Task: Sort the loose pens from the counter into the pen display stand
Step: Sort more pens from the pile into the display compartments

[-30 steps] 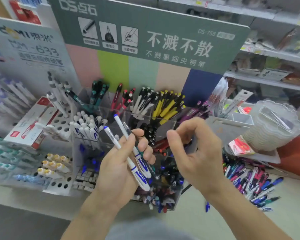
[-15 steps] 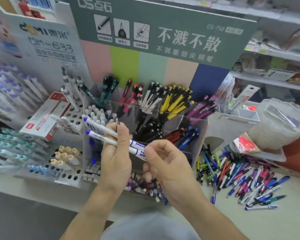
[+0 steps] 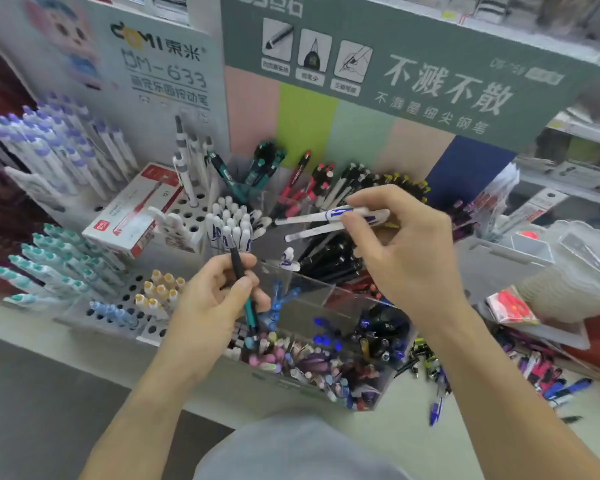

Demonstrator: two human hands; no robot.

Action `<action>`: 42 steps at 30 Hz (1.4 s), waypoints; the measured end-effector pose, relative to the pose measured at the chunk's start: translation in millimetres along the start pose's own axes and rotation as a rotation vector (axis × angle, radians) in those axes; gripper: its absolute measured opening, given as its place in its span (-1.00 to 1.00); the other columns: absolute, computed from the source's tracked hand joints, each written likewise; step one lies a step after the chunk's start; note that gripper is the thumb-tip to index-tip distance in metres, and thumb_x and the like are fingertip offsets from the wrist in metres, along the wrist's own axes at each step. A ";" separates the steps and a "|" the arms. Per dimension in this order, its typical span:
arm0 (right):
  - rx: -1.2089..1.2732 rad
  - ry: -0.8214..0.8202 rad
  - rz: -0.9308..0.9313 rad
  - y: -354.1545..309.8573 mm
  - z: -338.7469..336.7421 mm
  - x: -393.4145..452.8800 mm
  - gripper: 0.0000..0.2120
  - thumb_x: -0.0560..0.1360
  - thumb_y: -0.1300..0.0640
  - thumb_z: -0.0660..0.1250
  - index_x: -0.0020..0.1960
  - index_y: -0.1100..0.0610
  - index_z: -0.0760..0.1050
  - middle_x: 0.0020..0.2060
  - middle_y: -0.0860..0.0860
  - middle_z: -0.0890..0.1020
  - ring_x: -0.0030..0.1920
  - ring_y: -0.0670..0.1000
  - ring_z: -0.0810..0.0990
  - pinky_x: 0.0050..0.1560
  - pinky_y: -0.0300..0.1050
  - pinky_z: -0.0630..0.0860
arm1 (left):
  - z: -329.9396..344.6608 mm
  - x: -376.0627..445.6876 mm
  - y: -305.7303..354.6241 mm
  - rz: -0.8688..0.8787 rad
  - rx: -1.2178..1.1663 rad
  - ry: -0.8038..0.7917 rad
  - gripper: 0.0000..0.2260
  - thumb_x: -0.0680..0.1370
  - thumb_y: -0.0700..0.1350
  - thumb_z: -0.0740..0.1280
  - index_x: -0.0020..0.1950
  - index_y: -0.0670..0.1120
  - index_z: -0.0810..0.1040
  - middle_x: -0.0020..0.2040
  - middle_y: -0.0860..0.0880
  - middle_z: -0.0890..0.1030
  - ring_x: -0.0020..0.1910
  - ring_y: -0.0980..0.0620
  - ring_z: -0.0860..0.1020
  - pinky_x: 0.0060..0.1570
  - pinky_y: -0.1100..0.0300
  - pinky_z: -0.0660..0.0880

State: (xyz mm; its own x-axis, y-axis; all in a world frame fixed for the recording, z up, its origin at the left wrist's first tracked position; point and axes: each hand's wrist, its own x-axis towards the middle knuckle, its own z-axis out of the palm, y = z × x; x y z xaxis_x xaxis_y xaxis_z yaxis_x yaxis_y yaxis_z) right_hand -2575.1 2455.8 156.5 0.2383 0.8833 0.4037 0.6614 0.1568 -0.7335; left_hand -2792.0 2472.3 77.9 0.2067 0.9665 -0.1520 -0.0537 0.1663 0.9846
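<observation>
Left hand (image 3: pixel 219 299) grips a dark teal pen (image 3: pixel 244 289), upright, just below the white-pen compartment (image 3: pixel 234 226) of the pen display stand (image 3: pixel 312 296). Right of that compartment, the right hand (image 3: pixel 395 251) pinches two white pens (image 3: pixel 329 220), long axes lying sideways, tips pointing toward the compartment. The right hand looks nearer to dropping them in.

The pen display stand (image 3: pixel 326 306) is set at the centre of the counter (image 3: pixel 378 441), in front of its backing sign (image 3: pixel 395 74). A perforated rack (image 3: pixel 125 306) is placed to its left, with a boxed pen set (image 3: pixel 132 213) behind that rack. Loose pens (image 3: pixel 541 375) are spread on the counter to the right of the stand. Above the stand, two pens (image 3: pixel 326 220) are held by the right hand (image 3: pixel 402 258); one pen (image 3: pixel 245 289) is held by the left hand (image 3: pixel 212 306).
</observation>
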 end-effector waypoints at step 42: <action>-0.254 -0.205 -0.417 -11.3 80.9 105.3 -0.82 0.48 0.20 0.45 0.07 0.22 0.69 -0.06 0.14 0.67 -0.05 0.13 0.62 0.06 0.05 0.56 | 7.4 118.5 66.6 0.721 0.867 0.256 -0.48 0.47 -0.22 0.46 0.41 -0.20 0.44 0.23 -0.22 0.57 0.18 -0.17 0.56 0.22 0.16 0.42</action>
State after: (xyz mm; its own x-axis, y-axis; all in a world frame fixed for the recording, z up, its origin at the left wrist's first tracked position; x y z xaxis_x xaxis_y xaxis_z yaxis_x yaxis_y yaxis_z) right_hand -2615.0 2582.9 163.0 -0.2090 0.8411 0.4989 0.8280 0.4236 -0.3674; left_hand -2763.9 2596.5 126.1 0.1916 0.8104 0.5536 0.6300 -0.5341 0.5638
